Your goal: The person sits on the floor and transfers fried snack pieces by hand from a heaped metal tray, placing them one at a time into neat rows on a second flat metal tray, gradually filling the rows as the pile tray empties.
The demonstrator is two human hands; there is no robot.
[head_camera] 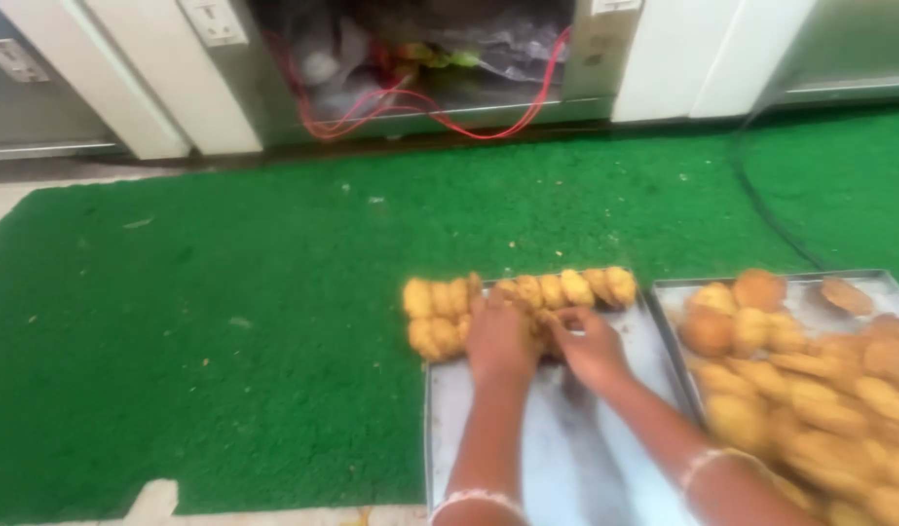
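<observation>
Together, our left hand and right hand rested on the golden biscuits rowed at twelve o'clock of the steel tray, fingers seemingly curled to pack them tight; blur hid any firm grip. A heaped second tray sat at three o'clock on green matting.

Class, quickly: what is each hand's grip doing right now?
Left hand: on the golden fried pieces at the tray's far end; grip cannot be told.
Right hand: fingers curled at the same row; grip cannot be told.
</observation>
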